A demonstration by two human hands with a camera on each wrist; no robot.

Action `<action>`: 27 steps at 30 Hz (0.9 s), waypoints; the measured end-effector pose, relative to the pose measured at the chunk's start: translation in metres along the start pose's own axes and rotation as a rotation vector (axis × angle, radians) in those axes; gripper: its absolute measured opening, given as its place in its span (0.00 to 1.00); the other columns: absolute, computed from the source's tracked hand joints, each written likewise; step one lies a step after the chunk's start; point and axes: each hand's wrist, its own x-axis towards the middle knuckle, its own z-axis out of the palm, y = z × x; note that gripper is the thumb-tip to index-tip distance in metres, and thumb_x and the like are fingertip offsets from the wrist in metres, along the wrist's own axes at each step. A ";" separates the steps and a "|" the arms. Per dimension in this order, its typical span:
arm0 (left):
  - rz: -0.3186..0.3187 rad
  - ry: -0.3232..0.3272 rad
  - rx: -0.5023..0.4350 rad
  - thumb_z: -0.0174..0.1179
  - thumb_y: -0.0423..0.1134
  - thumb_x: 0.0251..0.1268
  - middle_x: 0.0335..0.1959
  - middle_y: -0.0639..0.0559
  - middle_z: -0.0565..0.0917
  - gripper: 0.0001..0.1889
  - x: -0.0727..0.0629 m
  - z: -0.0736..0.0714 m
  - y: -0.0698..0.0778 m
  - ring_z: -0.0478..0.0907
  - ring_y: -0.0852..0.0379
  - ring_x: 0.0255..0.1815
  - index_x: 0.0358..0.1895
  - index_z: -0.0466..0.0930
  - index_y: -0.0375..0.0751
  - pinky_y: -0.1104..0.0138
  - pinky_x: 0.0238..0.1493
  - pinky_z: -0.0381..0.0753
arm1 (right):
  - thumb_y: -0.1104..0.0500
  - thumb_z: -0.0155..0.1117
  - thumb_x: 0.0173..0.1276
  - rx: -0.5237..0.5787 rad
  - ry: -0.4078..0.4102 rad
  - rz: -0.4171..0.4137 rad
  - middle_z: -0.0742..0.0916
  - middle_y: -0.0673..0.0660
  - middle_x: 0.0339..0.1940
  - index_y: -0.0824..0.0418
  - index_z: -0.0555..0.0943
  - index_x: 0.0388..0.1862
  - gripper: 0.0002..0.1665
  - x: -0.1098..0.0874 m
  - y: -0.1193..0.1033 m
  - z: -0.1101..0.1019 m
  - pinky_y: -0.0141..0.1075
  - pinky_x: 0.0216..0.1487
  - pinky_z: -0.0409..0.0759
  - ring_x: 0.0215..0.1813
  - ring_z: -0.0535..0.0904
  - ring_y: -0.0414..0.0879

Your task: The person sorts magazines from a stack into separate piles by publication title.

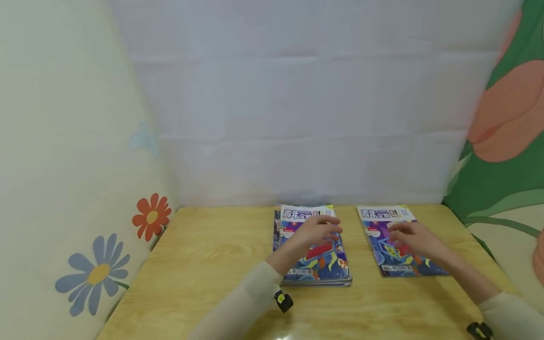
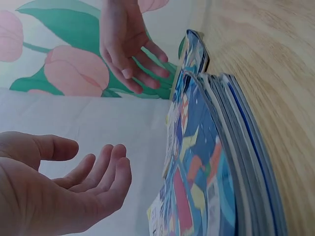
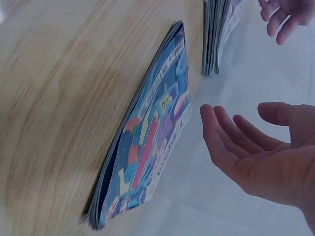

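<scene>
My left hand (image 1: 313, 234) hovers over a stack of magazines (image 1: 325, 264), its fingers loosely bent around nothing. In the left wrist view that hand (image 2: 74, 187) is apart from the stack (image 2: 197, 162), whose several layered spines show at the side. The top cover is blue and purple with a white title band. My right hand (image 1: 418, 239) is held above a second magazine pile (image 1: 391, 257) with a matching cover, thinner than the first. From the right wrist, this hand (image 3: 256, 152) shows relaxed fingers, with air between them and the thin pile (image 3: 147, 137).
Both piles lie on a wood-grain table (image 1: 204, 264), with a strip of tabletop between them. Behind it hangs a white cloth (image 1: 314, 104). Painted walls stand on both sides, flowers (image 1: 98, 274) on the left and large tulips (image 1: 510, 108) on the right.
</scene>
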 end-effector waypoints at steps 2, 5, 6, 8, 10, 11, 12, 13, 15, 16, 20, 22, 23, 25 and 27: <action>0.006 0.011 0.022 0.58 0.42 0.77 0.48 0.49 0.86 0.18 -0.004 -0.008 -0.001 0.84 0.48 0.50 0.63 0.79 0.40 0.48 0.58 0.78 | 0.56 0.54 0.82 0.017 -0.007 -0.002 0.85 0.69 0.51 0.77 0.71 0.66 0.27 0.003 -0.004 0.007 0.49 0.42 0.85 0.46 0.84 0.58; 0.012 0.046 0.054 0.60 0.43 0.76 0.50 0.46 0.85 0.19 -0.011 -0.018 -0.005 0.83 0.45 0.51 0.64 0.79 0.38 0.49 0.58 0.79 | 0.58 0.54 0.81 0.067 -0.030 -0.001 0.84 0.71 0.52 0.78 0.71 0.65 0.26 0.009 -0.009 0.018 0.50 0.42 0.86 0.46 0.84 0.59; 0.018 0.058 0.062 0.60 0.43 0.75 0.50 0.45 0.85 0.19 -0.014 -0.021 -0.006 0.83 0.45 0.51 0.63 0.79 0.38 0.49 0.57 0.79 | 0.58 0.54 0.81 0.073 -0.036 -0.002 0.84 0.71 0.52 0.79 0.71 0.65 0.26 0.012 -0.010 0.022 0.50 0.42 0.86 0.45 0.84 0.59; 0.024 0.078 0.076 0.60 0.43 0.75 0.51 0.44 0.84 0.19 -0.021 -0.027 -0.008 0.83 0.44 0.51 0.63 0.79 0.38 0.50 0.57 0.79 | 0.59 0.54 0.81 0.078 -0.042 -0.003 0.84 0.71 0.52 0.79 0.71 0.65 0.26 0.016 -0.013 0.031 0.49 0.42 0.86 0.44 0.84 0.58; 0.026 0.097 0.088 0.60 0.44 0.75 0.51 0.44 0.84 0.19 -0.028 -0.032 -0.010 0.83 0.44 0.51 0.63 0.79 0.38 0.50 0.57 0.80 | 0.60 0.56 0.79 0.077 -0.034 -0.008 0.85 0.70 0.51 0.79 0.72 0.65 0.25 0.021 -0.016 0.038 0.48 0.40 0.86 0.43 0.85 0.58; 0.027 0.106 0.090 0.60 0.44 0.75 0.51 0.44 0.85 0.20 -0.031 -0.035 -0.011 0.83 0.44 0.52 0.63 0.79 0.38 0.50 0.57 0.80 | 0.60 0.56 0.79 0.078 -0.025 -0.007 0.85 0.70 0.50 0.78 0.73 0.64 0.24 0.022 -0.018 0.043 0.47 0.39 0.86 0.42 0.85 0.58; 0.029 0.119 0.095 0.60 0.44 0.75 0.51 0.44 0.84 0.20 -0.035 -0.037 -0.012 0.83 0.44 0.52 0.63 0.79 0.38 0.50 0.57 0.80 | 0.61 0.57 0.79 0.077 -0.023 -0.014 0.86 0.69 0.48 0.78 0.73 0.64 0.24 0.024 -0.019 0.046 0.47 0.38 0.86 0.42 0.85 0.58; 0.025 0.138 0.119 0.60 0.45 0.75 0.51 0.46 0.84 0.19 -0.037 -0.040 -0.013 0.82 0.45 0.52 0.63 0.79 0.40 0.51 0.56 0.80 | 0.61 0.57 0.78 0.077 -0.018 -0.020 0.86 0.69 0.47 0.79 0.74 0.63 0.24 0.025 -0.021 0.050 0.47 0.37 0.86 0.42 0.85 0.58; 0.025 0.184 0.165 0.60 0.45 0.74 0.52 0.47 0.84 0.20 -0.042 -0.047 -0.015 0.82 0.46 0.52 0.63 0.80 0.41 0.51 0.57 0.79 | 0.62 0.57 0.77 0.076 -0.010 -0.027 0.86 0.67 0.45 0.79 0.74 0.62 0.23 0.028 -0.025 0.057 0.47 0.38 0.86 0.41 0.85 0.58; 0.024 0.210 0.185 0.60 0.45 0.74 0.53 0.48 0.83 0.19 -0.044 -0.050 -0.016 0.81 0.47 0.52 0.62 0.80 0.41 0.50 0.57 0.79 | 0.62 0.57 0.77 0.078 -0.011 -0.024 0.86 0.67 0.45 0.78 0.74 0.62 0.23 0.030 -0.026 0.060 0.47 0.39 0.86 0.41 0.85 0.58; 0.043 0.286 0.263 0.59 0.41 0.73 0.55 0.47 0.82 0.18 -0.049 -0.063 -0.021 0.78 0.48 0.55 0.61 0.81 0.40 0.49 0.60 0.76 | 0.62 0.58 0.76 0.077 -0.004 -0.014 0.86 0.66 0.44 0.77 0.76 0.60 0.21 0.037 -0.033 0.073 0.47 0.40 0.86 0.40 0.85 0.57; 0.060 0.301 0.273 0.58 0.38 0.73 0.54 0.46 0.82 0.17 -0.051 -0.069 -0.023 0.77 0.47 0.56 0.61 0.81 0.37 0.49 0.60 0.76 | 0.63 0.58 0.76 0.079 0.009 -0.007 0.85 0.66 0.44 0.77 0.76 0.60 0.20 0.040 -0.035 0.078 0.47 0.39 0.86 0.39 0.85 0.56; 0.067 0.308 0.280 0.58 0.37 0.73 0.54 0.45 0.82 0.17 -0.051 -0.071 -0.024 0.77 0.47 0.55 0.61 0.80 0.36 0.50 0.59 0.77 | 0.64 0.58 0.75 0.082 0.017 -0.007 0.85 0.66 0.43 0.77 0.76 0.59 0.20 0.042 -0.036 0.080 0.47 0.39 0.86 0.39 0.85 0.56; 0.071 0.327 0.298 0.57 0.36 0.73 0.53 0.44 0.82 0.17 -0.053 -0.076 -0.025 0.78 0.46 0.54 0.61 0.80 0.35 0.51 0.57 0.78 | 0.65 0.58 0.75 0.078 0.029 -0.008 0.84 0.66 0.43 0.79 0.75 0.59 0.20 0.045 -0.037 0.083 0.46 0.37 0.86 0.37 0.85 0.56; 0.065 0.358 0.323 0.57 0.36 0.71 0.53 0.43 0.81 0.18 -0.055 -0.080 -0.026 0.78 0.45 0.55 0.61 0.80 0.34 0.51 0.56 0.79 | 0.65 0.59 0.74 0.078 0.043 -0.002 0.84 0.66 0.43 0.79 0.74 0.59 0.21 0.050 -0.038 0.087 0.45 0.36 0.86 0.36 0.85 0.56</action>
